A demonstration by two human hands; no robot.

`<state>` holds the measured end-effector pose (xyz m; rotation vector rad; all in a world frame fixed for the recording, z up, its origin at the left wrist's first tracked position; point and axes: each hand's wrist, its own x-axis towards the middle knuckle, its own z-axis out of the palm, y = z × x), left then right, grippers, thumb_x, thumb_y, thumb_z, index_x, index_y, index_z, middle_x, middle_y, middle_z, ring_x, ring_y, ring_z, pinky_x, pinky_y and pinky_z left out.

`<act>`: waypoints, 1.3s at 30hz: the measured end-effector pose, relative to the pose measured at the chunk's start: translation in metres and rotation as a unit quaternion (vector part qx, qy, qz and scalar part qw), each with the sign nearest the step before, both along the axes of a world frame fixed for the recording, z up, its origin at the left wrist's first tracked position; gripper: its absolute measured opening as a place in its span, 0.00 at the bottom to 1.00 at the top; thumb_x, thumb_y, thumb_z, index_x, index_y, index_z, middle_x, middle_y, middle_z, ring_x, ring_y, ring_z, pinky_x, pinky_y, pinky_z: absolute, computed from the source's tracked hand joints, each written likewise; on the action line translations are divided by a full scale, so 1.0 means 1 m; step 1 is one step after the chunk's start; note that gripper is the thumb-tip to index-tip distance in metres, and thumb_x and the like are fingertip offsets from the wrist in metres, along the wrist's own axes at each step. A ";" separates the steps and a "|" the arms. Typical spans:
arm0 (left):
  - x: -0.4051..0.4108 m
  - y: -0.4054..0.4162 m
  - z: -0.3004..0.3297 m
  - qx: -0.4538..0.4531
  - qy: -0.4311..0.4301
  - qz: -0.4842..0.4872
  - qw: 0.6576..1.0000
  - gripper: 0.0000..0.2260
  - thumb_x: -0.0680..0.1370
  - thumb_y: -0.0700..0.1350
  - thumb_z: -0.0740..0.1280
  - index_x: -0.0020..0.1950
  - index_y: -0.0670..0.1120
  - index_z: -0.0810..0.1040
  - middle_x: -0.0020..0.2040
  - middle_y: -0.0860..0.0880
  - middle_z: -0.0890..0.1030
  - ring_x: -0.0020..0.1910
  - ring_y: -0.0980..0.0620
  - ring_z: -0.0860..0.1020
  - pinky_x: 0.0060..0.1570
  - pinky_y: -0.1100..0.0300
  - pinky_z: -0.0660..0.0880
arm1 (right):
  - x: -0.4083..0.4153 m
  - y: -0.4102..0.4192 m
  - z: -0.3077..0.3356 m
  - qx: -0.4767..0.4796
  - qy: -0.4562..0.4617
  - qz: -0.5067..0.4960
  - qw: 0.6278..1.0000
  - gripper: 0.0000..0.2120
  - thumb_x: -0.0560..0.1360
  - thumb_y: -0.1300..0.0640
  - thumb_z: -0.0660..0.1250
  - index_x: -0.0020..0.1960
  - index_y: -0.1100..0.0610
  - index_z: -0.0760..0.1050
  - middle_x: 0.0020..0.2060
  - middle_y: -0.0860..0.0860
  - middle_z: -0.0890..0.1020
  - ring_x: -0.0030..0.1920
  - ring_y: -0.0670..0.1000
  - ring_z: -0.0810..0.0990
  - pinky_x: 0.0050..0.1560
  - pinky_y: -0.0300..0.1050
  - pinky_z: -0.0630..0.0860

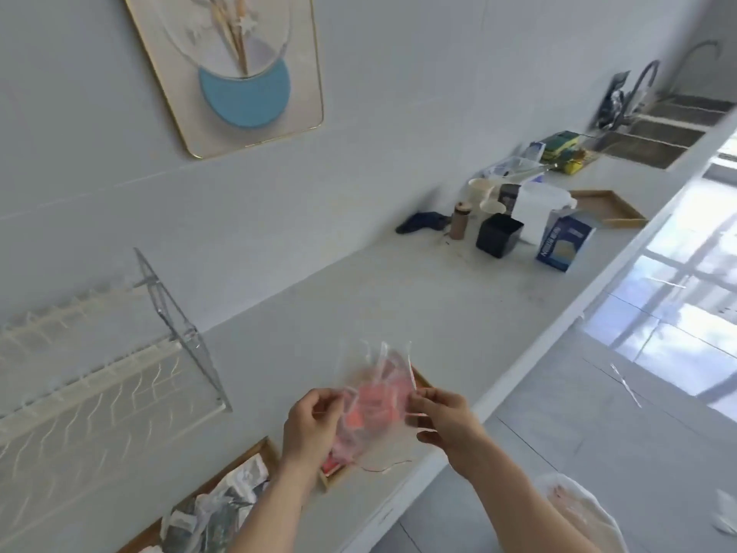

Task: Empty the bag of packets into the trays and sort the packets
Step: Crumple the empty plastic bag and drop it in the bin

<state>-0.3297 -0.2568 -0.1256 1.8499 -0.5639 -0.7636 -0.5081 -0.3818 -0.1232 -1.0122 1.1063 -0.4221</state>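
A clear plastic bag (377,397) holding red packets hangs in the air between both hands, above the counter's front edge. My left hand (313,427) grips its left side and my right hand (448,419) pinches its right edge. Under the bag lies a wooden tray (331,478), mostly hidden, with a red packet showing at its near corner. A second wooden tray (255,453) at the lower left holds several silver and white packets (223,500). The picture is blurred, so the packets inside the bag are indistinct.
A clear dish rack (99,365) stands at the left on the white counter (399,285). Farther back are a black cup (498,235), a blue box (564,243), a third wooden tray (614,209), sponges and a sink (654,141). Tiled floor lies to the right.
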 end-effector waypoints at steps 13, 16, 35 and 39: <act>-0.216 -0.159 -0.038 0.074 -0.005 -0.204 0.976 0.10 0.76 0.43 0.71 0.55 0.54 0.77 0.47 0.50 0.83 0.48 0.52 0.82 0.44 0.60 0.74 | -0.248 -0.078 -0.057 0.046 0.051 -0.216 0.974 0.03 0.77 0.58 0.70 0.46 0.57 0.81 0.41 0.52 0.85 0.39 0.52 0.84 0.36 0.43 0.75; -0.258 -0.176 -0.056 0.107 -0.002 -0.247 0.963 0.10 0.77 0.44 0.70 0.56 0.54 0.75 0.47 0.52 0.83 0.48 0.53 0.81 0.45 0.58 0.75 | -0.293 -0.076 -0.081 0.069 0.069 -0.254 0.962 0.03 0.78 0.59 0.70 0.48 0.59 0.81 0.41 0.54 0.85 0.39 0.53 0.83 0.36 0.44 0.75; -0.404 -0.225 -0.282 0.273 -0.081 -0.410 0.866 0.09 0.77 0.42 0.70 0.50 0.54 0.74 0.49 0.56 0.82 0.44 0.57 0.79 0.39 0.69 0.69 | -0.408 -0.067 -0.280 0.198 0.156 -0.395 0.883 0.07 0.78 0.59 0.70 0.55 0.53 0.78 0.50 0.55 0.84 0.47 0.53 0.83 0.53 0.51 0.78; -0.421 -0.237 -0.338 0.290 -0.042 -0.435 0.851 0.12 0.77 0.42 0.71 0.55 0.55 0.73 0.55 0.55 0.80 0.54 0.54 0.78 0.51 0.64 0.70 | -0.418 -0.078 -0.330 0.212 0.161 -0.413 0.871 0.17 0.78 0.55 0.70 0.66 0.54 0.76 0.57 0.53 0.82 0.59 0.54 0.81 0.62 0.52 0.76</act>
